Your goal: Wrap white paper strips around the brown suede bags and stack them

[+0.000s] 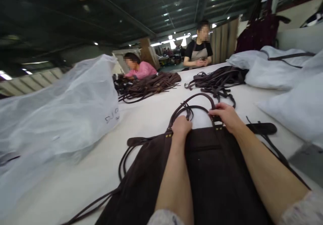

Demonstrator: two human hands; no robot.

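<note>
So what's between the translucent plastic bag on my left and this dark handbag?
In the head view, white tabletop and thin dark straps beside the handbag.

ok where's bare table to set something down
The white table is bare between the left plastic sack and the dark bag, though side straps cross there, and ahead of the bag, short of the brown strap pile. Crowded: far side, by that and a darker pile; right, by white sacks.
</note>
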